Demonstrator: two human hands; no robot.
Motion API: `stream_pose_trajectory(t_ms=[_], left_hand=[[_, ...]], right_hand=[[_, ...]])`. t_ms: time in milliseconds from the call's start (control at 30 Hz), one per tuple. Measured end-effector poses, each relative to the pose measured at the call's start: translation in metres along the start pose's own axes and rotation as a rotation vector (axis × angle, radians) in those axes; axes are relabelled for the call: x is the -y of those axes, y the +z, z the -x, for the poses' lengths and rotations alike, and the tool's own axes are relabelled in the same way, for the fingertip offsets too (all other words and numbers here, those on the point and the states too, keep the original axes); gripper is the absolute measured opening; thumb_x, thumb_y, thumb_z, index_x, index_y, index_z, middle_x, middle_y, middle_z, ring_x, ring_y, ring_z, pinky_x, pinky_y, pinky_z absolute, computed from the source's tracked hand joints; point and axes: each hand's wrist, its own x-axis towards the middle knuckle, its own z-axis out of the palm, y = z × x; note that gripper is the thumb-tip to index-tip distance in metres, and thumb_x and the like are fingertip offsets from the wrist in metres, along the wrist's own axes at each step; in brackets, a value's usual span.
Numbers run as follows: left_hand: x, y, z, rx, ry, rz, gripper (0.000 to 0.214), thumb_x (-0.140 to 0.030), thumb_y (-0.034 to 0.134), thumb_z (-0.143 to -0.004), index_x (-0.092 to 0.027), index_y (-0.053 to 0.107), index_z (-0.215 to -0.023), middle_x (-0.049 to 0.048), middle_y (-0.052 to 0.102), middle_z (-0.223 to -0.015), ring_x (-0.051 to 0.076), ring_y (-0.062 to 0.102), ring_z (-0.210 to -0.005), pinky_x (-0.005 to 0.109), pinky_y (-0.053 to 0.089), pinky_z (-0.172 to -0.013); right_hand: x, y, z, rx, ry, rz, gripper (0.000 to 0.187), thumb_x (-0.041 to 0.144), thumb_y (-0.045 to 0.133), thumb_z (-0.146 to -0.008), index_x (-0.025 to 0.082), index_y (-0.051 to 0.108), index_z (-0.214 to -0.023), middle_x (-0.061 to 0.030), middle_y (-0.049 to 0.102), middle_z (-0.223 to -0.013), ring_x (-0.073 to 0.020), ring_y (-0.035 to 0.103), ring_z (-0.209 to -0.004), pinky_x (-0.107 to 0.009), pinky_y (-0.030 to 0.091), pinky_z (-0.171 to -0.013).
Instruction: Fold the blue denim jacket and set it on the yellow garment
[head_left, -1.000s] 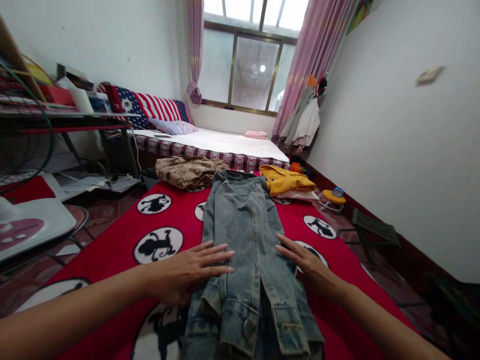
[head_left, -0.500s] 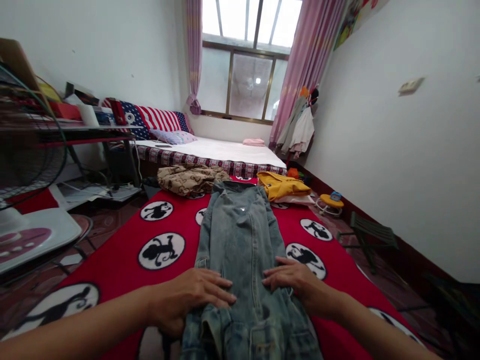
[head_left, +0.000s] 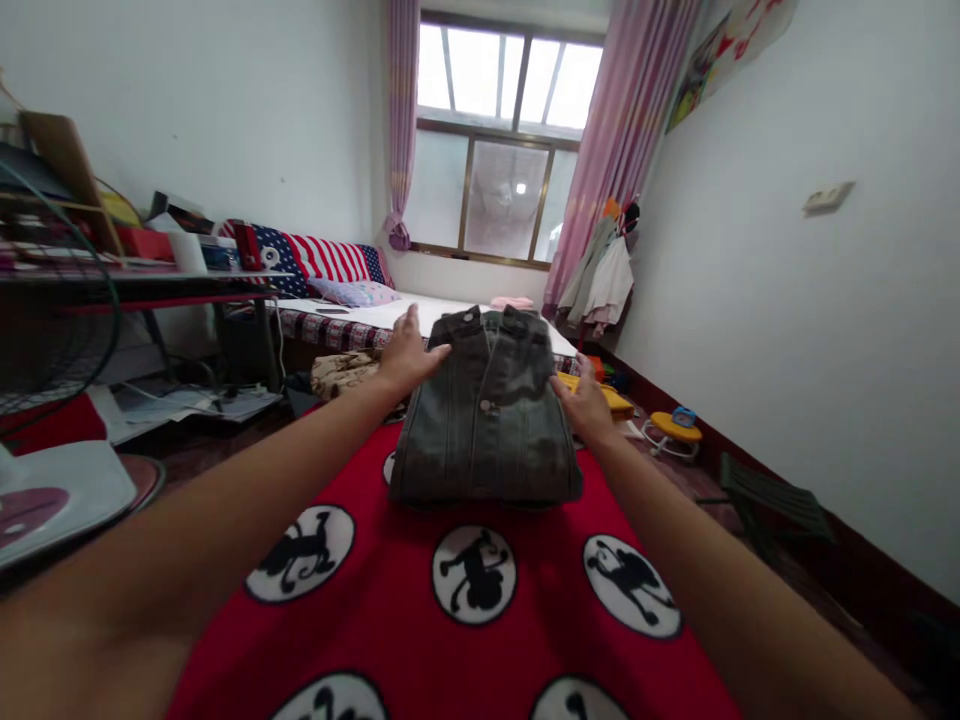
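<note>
A folded dark grey-green denim jacket (head_left: 486, 430) lies in front of me on the red cloth (head_left: 540, 590), which is printed with black monkey figures in white circles. Its collar and metal buttons face up, with the collar end away from me. My left hand (head_left: 409, 355) is at the jacket's upper left edge, fingers and thumb spread. On the opposite side, my right hand (head_left: 587, 405) is open too, its thumb close to the jacket's right edge. Whether either hand touches the fabric I cannot tell.
Patterned brown cloth (head_left: 341, 374) lies behind my left hand, and a yellow garment (head_left: 616, 402) behind my right. Farther back is a bed (head_left: 416, 305). A cluttered desk (head_left: 172, 280) stands left; a yellow stool (head_left: 675, 428) and a dark folding stool (head_left: 776, 497) are right.
The jacket, lengthwise before, is now folded into a short bundle farther from me with its collar and buttons showing. Both hands have moved forward, off the fabric's top to its sides.
</note>
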Motion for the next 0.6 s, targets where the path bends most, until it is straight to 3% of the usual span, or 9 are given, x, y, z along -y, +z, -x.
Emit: stream_pose_trajectory(t_ms=[67,133,167,267,333,433,500,600], left_hand=[[0.007,0.04,0.0,0.111,-0.001,-0.127,0.068,-0.053,0.05,-0.09,-0.025,0.032,-0.148,0.0119,0.027,-0.157,0.033,0.023,-0.144,0.055,0.021,-0.114],[0.02,0.086,0.026,0.356,0.054,-0.202,0.064,-0.063,0.043,-0.089,-0.03,0.041,-0.144,0.0088,0.027,-0.157,0.036,0.018,-0.145,0.062,0.015,-0.113],[0.028,0.107,0.044,0.469,0.046,-0.212,0.064,-0.064,0.038,-0.09,-0.029,0.043,-0.143,0.0098,0.031,-0.156,0.036,0.021,-0.145,0.061,0.015,-0.113],[0.049,0.15,0.088,0.54,0.0,-0.202,0.065,-0.063,0.028,-0.093,-0.028,0.036,-0.148,0.0088,0.027,-0.157,0.032,0.019,-0.146,0.054,0.016,-0.115],[0.055,0.158,0.098,0.524,-0.012,-0.187,0.066,-0.064,0.028,-0.093,-0.03,0.034,-0.148,0.0068,0.026,-0.158,0.031,0.018,-0.146,0.052,0.017,-0.115],[0.053,0.152,0.096,0.46,-0.014,-0.179,0.063,-0.063,0.031,-0.092,-0.029,0.041,-0.145,0.0067,0.032,-0.156,0.03,0.023,-0.145,0.05,0.018,-0.116],[0.048,0.143,0.098,0.309,-0.075,-0.239,0.06,-0.059,0.036,-0.092,-0.025,0.049,-0.139,0.0102,0.034,-0.154,0.031,0.024,-0.144,0.05,0.019,-0.115],[0.04,0.133,0.112,0.089,-0.302,-0.341,0.06,-0.052,0.042,-0.091,-0.015,0.049,-0.138,0.0216,0.04,-0.147,0.037,0.038,-0.134,0.052,0.033,-0.106]], right_hand=[[-0.013,0.038,0.013,0.048,0.042,0.182,0.06,0.043,0.043,-0.095,0.018,0.032,-0.148,-0.0144,0.036,-0.152,-0.0307,0.031,-0.141,-0.056,0.028,-0.111],[-0.03,0.073,0.042,0.266,0.037,0.296,0.053,0.045,0.038,-0.097,0.026,0.036,-0.146,-0.0075,0.032,-0.155,-0.0309,0.021,-0.145,-0.06,0.022,-0.112],[-0.037,0.087,0.056,0.342,0.072,0.327,0.052,0.046,0.035,-0.098,0.027,0.036,-0.147,-0.006,0.031,-0.156,-0.0309,0.023,-0.144,-0.059,0.025,-0.111],[-0.054,0.109,0.085,0.397,0.122,0.348,0.054,0.049,0.029,-0.098,0.027,0.034,-0.148,-0.0049,0.028,-0.157,-0.0292,0.037,-0.137,-0.049,0.035,-0.107],[-0.057,0.111,0.089,0.362,0.097,0.33,0.054,0.049,0.029,-0.098,0.025,0.036,-0.146,-0.0056,0.028,-0.157,-0.027,0.042,-0.133,-0.043,0.038,-0.104],[-0.054,0.106,0.089,0.194,0.153,0.349,0.054,0.049,0.031,-0.097,0.02,0.045,-0.14,-0.0126,0.032,-0.154,-0.028,0.046,-0.129,-0.042,0.038,-0.103],[-0.05,0.102,0.093,0.064,0.283,0.386,0.06,0.055,0.035,-0.095,0.015,0.047,-0.137,-0.0203,0.043,-0.144,-0.032,0.052,-0.123,-0.044,0.04,-0.099],[-0.047,0.098,0.105,0.028,0.42,0.415,0.073,0.065,0.037,-0.089,0.011,0.045,-0.137,-0.0244,0.059,-0.122,-0.0363,0.057,-0.111,-0.047,0.045,-0.089]])
